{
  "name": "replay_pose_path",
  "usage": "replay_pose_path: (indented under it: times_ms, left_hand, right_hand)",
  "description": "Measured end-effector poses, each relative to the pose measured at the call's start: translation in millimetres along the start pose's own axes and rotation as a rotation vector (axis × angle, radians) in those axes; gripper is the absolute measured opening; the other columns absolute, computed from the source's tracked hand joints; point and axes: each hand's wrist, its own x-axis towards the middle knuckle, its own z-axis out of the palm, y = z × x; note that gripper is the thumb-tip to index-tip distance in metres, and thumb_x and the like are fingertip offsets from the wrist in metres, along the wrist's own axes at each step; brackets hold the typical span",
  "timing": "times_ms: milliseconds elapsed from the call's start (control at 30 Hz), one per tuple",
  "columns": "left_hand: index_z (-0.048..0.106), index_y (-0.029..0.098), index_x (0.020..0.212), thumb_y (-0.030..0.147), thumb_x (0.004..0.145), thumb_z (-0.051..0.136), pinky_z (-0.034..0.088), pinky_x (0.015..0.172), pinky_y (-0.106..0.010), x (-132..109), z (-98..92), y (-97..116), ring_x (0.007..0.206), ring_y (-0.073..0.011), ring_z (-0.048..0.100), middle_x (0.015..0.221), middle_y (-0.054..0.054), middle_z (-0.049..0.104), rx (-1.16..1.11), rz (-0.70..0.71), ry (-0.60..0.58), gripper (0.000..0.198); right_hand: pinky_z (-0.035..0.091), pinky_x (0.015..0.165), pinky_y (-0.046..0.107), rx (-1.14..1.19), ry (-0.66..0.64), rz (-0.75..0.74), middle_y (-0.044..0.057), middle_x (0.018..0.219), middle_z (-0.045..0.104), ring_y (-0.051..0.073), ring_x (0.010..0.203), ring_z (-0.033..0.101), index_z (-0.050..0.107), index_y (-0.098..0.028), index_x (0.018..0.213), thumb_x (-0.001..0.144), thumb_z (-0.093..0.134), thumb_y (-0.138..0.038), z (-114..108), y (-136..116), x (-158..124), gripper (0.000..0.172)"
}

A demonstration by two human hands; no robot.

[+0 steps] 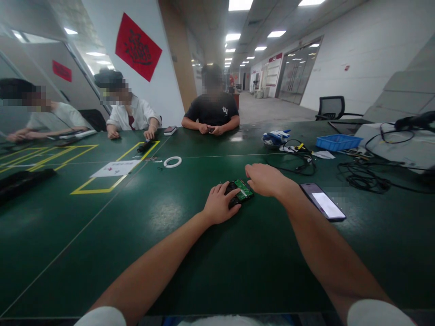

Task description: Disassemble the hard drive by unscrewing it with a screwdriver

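Green circuit board (244, 190): we have it in a dark casing (232, 186) on the tabletop (190, 262), well in from the near edge; it lies between our hands, partly under the left and just beside the right.
Left hand (220, 206): fingers spread and bent over the casing, thumb towards the near edge, holding it down.
Right hand (267, 179): curled into a loose fist by the board's far right corner; we cannot tell if it grips something small or touches the board.
Steadying: we would do best to press on the casing, fingertips light on the green face, and keep the right wrist level so nothing skids.
Phone (326, 203): face up, screen lit, towards the tabletop's right edge.
Far edge: a co-worker in a black shirt (212, 111) sits opposite us.
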Motion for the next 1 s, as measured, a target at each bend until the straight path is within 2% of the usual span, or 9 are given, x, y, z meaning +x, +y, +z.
replay_pose_path:
  times_ms: [200, 367, 567, 733, 900, 1000]
  left_hand:
    - [0.051, 0.036, 0.144, 0.057, 0.087, 0.061, 0.03, 0.112, -0.057, -0.5, 0.4, -1.6, 0.139, -0.0382, 0.036, 0.157, -0.009, 0.034, -0.001, 0.003, -0.002, 0.061]
    - [0.052, 0.037, 0.143, 0.057, 0.087, 0.062, 0.031, 0.111, -0.057, 0.2, 0.7, -0.6, 0.138, -0.0383, 0.038, 0.157, -0.009, 0.035, 0.012, 0.003, 0.004, 0.061]
    - [0.051, 0.036, 0.144, 0.057, 0.088, 0.061, 0.032, 0.112, -0.056, -1.2, -1.3, 0.2, 0.138, -0.0372, 0.038, 0.155, -0.009, 0.037, 0.028, 0.008, 0.009, 0.061]
    - [0.051, 0.036, 0.144, 0.058, 0.089, 0.059, 0.032, 0.111, -0.057, -1.3, 0.7, -1.2, 0.138, -0.0376, 0.038, 0.156, -0.01, 0.036, 0.026, 0.014, 0.019, 0.06]
    - [0.051, 0.035, 0.144, 0.058, 0.088, 0.06, 0.032, 0.111, -0.057, -0.9, 2.3, -2.3, 0.137, -0.0382, 0.038, 0.155, -0.01, 0.036, 0.02, 0.019, 0.027, 0.06]
    - [0.051, 0.036, 0.144, 0.057, 0.088, 0.061, 0.032, 0.111, -0.057, -1.0, 2.4, -2.5, 0.138, -0.0383, 0.038, 0.156, -0.009, 0.037, 0.018, 0.012, 0.02, 0.061]
  right_hand:
    - [0.049, 0.082, 0.035, -0.009, -0.011, -0.045, 0.016, 0.117, 0.063, 0.028, 0.102, 0.066, 0.059, -0.016, 0.112, 0.087, 0.056, -0.017, -0.2, 1.0, -0.6, 0.025]
    - [0.049, 0.085, 0.037, -0.018, 0.008, 0.001, 0.017, 0.113, 0.066, 0.031, 0.106, 0.066, 0.059, -0.016, 0.113, 0.091, 0.057, -0.026, 0.9, 1.5, 0.0, 0.025]
    - [0.05, 0.082, 0.036, -0.029, -0.008, -0.046, 0.017, 0.117, 0.065, 0.029, 0.102, 0.067, 0.06, -0.017, 0.11, 0.086, 0.055, -0.016, -2.8, 0.5, -1.4, 0.025]
    - [0.05, 0.081, 0.039, -0.038, 0.018, -0.004, 0.017, 0.11, 0.068, 0.032, 0.102, 0.067, 0.059, -0.016, 0.112, 0.091, 0.056, -0.028, 0.3, 1.6, 1.7, 0.025]
    - [0.05, 0.079, 0.036, -0.03, 0.006, -0.064, 0.015, 0.117, 0.065, 0.029, 0.099, 0.068, 0.06, -0.019, 0.113, 0.084, 0.061, -0.018, 0.7, 3.3, 3.1, 0.03]
    - [0.049, 0.083, 0.035, -0.027, 0.012, -0.076, 0.014, 0.113, 0.067, 0.029, 0.104, 0.066, 0.06, -0.019, 0.113, 0.086, 0.063, -0.023, 0.5, 4.1, 3.6, 0.027]
